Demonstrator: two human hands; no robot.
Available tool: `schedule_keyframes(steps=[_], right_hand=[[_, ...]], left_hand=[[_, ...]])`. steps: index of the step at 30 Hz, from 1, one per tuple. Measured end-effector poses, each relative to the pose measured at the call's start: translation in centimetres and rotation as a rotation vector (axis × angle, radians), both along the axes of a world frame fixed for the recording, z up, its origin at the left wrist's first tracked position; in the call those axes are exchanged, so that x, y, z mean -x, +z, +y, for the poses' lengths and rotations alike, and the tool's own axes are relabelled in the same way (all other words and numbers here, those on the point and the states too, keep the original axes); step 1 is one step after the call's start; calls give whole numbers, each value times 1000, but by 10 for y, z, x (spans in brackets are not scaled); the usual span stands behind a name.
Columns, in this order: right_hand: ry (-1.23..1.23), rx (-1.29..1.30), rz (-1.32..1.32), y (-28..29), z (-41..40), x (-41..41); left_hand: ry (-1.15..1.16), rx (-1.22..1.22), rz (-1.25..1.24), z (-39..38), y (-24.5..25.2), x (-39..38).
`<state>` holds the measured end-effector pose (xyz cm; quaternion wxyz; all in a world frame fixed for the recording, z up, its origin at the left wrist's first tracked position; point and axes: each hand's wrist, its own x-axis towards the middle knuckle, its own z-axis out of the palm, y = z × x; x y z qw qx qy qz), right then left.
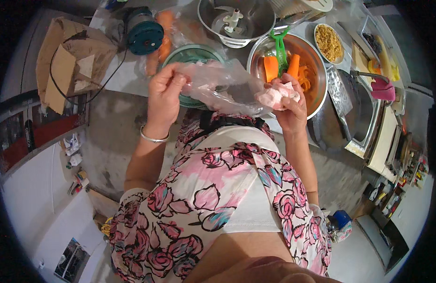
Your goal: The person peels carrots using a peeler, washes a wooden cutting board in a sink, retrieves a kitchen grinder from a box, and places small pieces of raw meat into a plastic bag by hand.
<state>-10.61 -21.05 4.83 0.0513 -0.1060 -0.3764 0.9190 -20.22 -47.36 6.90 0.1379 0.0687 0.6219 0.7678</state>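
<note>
My left hand (167,92) pinches one end of a clear plastic bag (235,78), which is stretched across between my hands. In my right hand (292,106) is a lump of pale pink raw meat (278,96), gripped near the bag's other end. Below the bag sits a green plastic basin (193,51), partly hidden by the bag and my left hand. Just beyond my right hand stands a steel bowl (322,95) with peeled carrot pieces (270,68), orange peelings (304,78) and a green peeler (280,49).
A food processor bowl (212,28) with a blade stands at the back, beside its motor unit (145,33) and bagged carrots (165,21). Rightward are a plate of yellowish chopped food (329,42), a cleaver (340,95) on a dark board (319,120) and a sink (366,106). A cardboard box (73,53) stands left.
</note>
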Motion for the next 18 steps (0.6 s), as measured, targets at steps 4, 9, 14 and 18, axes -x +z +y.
schedule_keyframes(steps=[4,9,14,18], right_hand=[[-20,-10,-80,-11,3,0],[-17,72,-157,-4,0,12],[74,17,-38,5,-1,16],[73,-28,-58,4,-3,12]], left_hand=[[66,-33,24,3,10,1],[-75,191,248,-2,15,3],[-98,257,349,-1,26,-1],[-74,317,474,-3,32,-3]])
